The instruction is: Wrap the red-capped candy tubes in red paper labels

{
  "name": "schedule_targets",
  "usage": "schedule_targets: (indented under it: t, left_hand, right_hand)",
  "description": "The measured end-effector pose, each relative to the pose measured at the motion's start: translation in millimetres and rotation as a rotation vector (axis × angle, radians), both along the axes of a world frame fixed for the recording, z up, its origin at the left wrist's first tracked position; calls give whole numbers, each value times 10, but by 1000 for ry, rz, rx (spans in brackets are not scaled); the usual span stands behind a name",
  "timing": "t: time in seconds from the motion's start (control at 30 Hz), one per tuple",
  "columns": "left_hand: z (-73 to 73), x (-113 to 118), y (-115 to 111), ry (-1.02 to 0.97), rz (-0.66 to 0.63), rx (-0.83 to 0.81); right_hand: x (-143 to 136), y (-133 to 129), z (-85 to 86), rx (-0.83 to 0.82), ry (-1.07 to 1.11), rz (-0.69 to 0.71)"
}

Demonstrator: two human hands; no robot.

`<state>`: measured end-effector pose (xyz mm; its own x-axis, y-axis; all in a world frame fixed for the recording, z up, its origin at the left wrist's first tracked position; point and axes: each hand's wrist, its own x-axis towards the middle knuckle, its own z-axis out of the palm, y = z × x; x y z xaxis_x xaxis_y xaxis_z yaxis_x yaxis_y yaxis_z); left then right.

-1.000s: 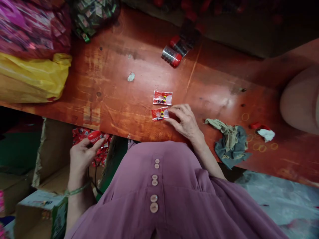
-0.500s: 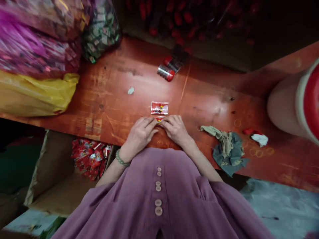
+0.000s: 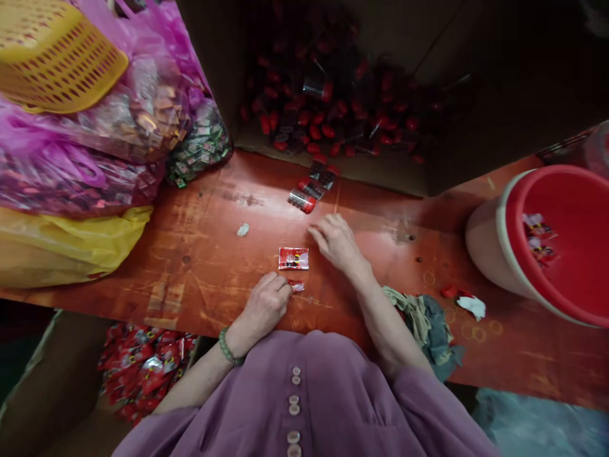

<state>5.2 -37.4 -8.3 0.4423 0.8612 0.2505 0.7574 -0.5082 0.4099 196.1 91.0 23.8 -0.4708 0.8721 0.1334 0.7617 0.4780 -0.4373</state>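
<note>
My left hand (image 3: 267, 301), with a green bead bracelet at the wrist, pinches the left end of a small red packet (image 3: 297, 287) near the table's front edge. Just above it a flat red packet (image 3: 294, 258) lies on the reddish table (image 3: 219, 254). My right hand (image 3: 335, 241) is raised to the right of the flat packet, its fingers bent and apart, and nothing shows between them. Beyond its fingertips, small clear jars with red caps (image 3: 302, 200) lie on their sides.
A big cardboard box (image 3: 380, 174) of red-capped jars stands behind. Filled bags (image 3: 71, 241) and a yellow basket (image 3: 61, 57) are at left, a red-rimmed bucket (image 3: 490, 235) and cloths (image 3: 428, 324) at right. Lower left, a box holds red packets (image 3: 143, 368).
My right hand has left the small packet and moved up toward the jars. My left hand stays at the packet. The view has tilted up, showing more of the box, basket and bucket.
</note>
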Motion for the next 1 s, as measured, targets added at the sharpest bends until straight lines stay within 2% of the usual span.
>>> schedule_targets:
  t: [0.1,0.2,0.33,0.4,0.5,0.6,0.67,0.77,0.87,1.0]
  left_hand:
    - [-5,3,9,-30,9,-26]
    - [35,7,-14,-42,-14,-63]
    - [133,19,-56,6,-21,-144]
    - [154,19,-57,10,-13,-195]
    - [111,2,-43,-52,34,-248]
    - [52,-36,-32,-227,132,-273]
    - [51,-65,-19,-395,200,-303]
    - [107,-88,16,-614,252,-360]
    - [178,-74,43,-743,269,-389]
    - [229,-25,24,-867,293,-451]
  right_hand:
    - [-195,411,11,-13,-112,-83]
    - [-417,631,19,-33,-215,-64]
    - [-562,759,-44,-75,-284,-14]
    - [-545,797,-109,-87,-253,32]
    - [-415,802,-183,-81,-131,81]
    - [-194,673,-146,-109,69,40]
    - [-36,490,-83,-165,257,-20]
    - [144,112,-38,-323,619,-133]
    - [214,-279,-60,-522,923,-226]
    - [204,-681,-23,-611,1053,-303]
